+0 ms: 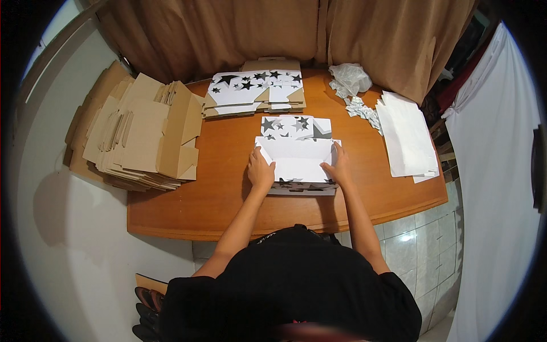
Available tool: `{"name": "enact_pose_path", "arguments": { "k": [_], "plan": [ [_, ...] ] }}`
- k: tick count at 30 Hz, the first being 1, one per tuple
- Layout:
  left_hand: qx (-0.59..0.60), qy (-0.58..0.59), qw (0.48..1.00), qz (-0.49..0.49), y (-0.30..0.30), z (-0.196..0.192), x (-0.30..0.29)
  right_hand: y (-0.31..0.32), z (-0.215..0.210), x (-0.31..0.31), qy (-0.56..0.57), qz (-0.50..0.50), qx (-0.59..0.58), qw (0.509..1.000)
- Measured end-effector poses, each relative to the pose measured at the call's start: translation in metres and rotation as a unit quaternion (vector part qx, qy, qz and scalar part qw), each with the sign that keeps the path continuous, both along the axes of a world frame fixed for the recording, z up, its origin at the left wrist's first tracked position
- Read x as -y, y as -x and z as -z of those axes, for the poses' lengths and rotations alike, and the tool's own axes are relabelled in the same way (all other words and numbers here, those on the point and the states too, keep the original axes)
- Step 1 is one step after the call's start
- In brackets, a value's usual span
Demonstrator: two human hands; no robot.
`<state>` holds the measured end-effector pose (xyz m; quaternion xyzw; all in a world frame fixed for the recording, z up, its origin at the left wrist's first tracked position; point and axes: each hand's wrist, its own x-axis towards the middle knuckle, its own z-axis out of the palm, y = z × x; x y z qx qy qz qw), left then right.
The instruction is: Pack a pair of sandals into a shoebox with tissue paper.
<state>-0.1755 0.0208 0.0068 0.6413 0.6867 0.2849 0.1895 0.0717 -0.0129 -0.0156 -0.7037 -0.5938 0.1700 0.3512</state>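
In front of me on the wooden table stands a white cardboard box (299, 165) with black stars on its outside. Its top is open and its plain white inside shows. A star-printed flap (288, 126) sticks up at its far side. My left hand (261, 171) grips the left wall, thumb toward the inside and fingers round the outer face. My right hand (339, 166) holds the right wall in the same way. The fingers on the outer faces are partly hidden.
A tall pile of flattened brown cardboard (137, 134) fills the table's left end. Flat star-printed cardboard pieces (239, 91) are stacked at the back. At the right lie white paper sheets (405, 134), small crumpled packets (362, 111) and a clear plastic bag (348, 78). Brown curtains (228, 34) hang behind.
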Motion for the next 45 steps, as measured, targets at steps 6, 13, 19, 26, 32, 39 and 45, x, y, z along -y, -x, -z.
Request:
{"name": "enact_pose_path", "arguments": {
  "k": [6,13,19,26,32,39,45],
  "plan": [
    [0.012,0.023,1.000,-0.002,0.000,-0.009,0.001,0.006,-0.001,-0.001,0.023,0.042,0.030,0.998],
    [-0.023,0.021,1.000,0.002,-0.002,-0.007,0.001,0.007,-0.001,-0.002,0.023,0.050,0.060,0.997],
    [0.173,0.090,0.981,-0.015,0.046,0.065,-0.020,0.000,0.006,0.003,-0.030,0.056,-0.018,0.998],
    [0.378,0.318,0.869,-0.022,0.047,-0.018,0.025,0.010,-0.029,0.020,0.044,0.113,-0.114,0.986],
    [0.518,-0.053,0.853,0.035,0.034,-0.051,0.020,0.010,-0.018,0.010,-0.083,0.066,-0.159,0.982],
    [0.141,-0.413,0.897,0.069,0.001,-0.097,0.043,0.024,-0.017,0.024,0.073,-0.033,-0.218,0.973],
    [0.035,-0.435,0.882,0.176,-0.035,-0.052,0.054,0.043,-0.063,0.043,0.115,-0.036,-0.462,0.879]
  ]
}}
